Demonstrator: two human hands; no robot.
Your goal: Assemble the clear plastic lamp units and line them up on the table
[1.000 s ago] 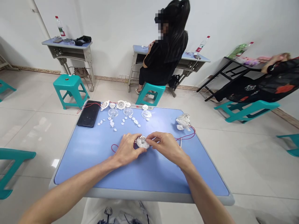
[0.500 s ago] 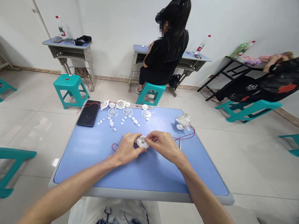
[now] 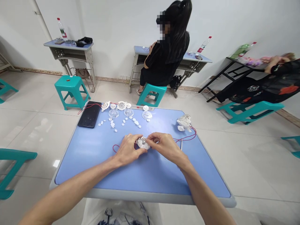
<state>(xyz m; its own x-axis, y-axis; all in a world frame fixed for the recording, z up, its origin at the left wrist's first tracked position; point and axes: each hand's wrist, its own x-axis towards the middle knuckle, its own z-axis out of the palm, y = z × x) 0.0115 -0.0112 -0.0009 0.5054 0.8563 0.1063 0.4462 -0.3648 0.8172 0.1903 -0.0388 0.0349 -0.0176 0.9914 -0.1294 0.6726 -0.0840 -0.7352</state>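
Though my view has shifted slightly, both hands match the earlier frame: left hand (image 3: pixel 128 149) grips one white round part (image 3: pixel 142 144) mid-table (image 3: pixel 145 178); right hand (image 3: pixel 165 145) covers its 2 o'clock edge, I can't tell if pinching. Three clear discs (image 3: pixel 128 112) at 11–12; one phone (image 3: pixel 90 115), 10 o'clock.

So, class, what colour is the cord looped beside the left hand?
Red; the cord beside the left hand shows best in the head view.
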